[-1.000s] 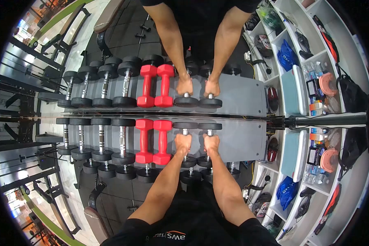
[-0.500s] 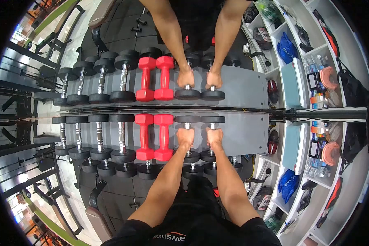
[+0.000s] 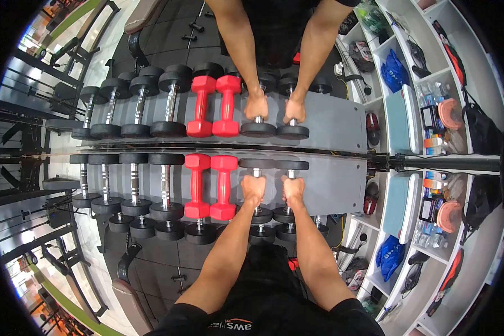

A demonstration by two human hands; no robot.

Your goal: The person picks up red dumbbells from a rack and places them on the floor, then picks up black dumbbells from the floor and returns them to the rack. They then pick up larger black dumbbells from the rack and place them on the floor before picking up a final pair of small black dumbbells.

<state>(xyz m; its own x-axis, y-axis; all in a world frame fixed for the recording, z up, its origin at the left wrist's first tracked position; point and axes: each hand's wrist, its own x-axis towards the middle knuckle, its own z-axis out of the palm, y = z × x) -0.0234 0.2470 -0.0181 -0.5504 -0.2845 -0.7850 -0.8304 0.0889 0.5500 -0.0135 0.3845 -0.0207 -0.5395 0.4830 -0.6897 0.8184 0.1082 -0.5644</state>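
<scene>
Both arms reach forward over a grey shelf point(image 3: 336, 182). My left hand point(image 3: 253, 189) is wrapped round the silver handle of a black dumbbell point(image 3: 257, 164). Just to its right, my right hand point(image 3: 293, 189) grips a second black dumbbell point(image 3: 292, 165) the same way. The two dumbbells lie side by side on the shelf, handles pointing away from me. Left of them lie two red dumbbells, one point(image 3: 223, 187) close to my left hand and the other point(image 3: 197, 186) beyond it. Above the shelf's far edge, a mirror reflects the hands and weights.
Several black dumbbells with silver handles point(image 3: 165, 186) line the shelf's left part, and more sit on a lower level point(image 3: 200, 232). A bench point(image 3: 130, 302) stands at lower left. White cubbies on the right hold a blue bag point(image 3: 391, 257) and bottles point(image 3: 431, 235).
The view has shifted and tilted slightly. Both hands keep their grip on the same two dumbbells, which have not visibly moved on the shelf.
</scene>
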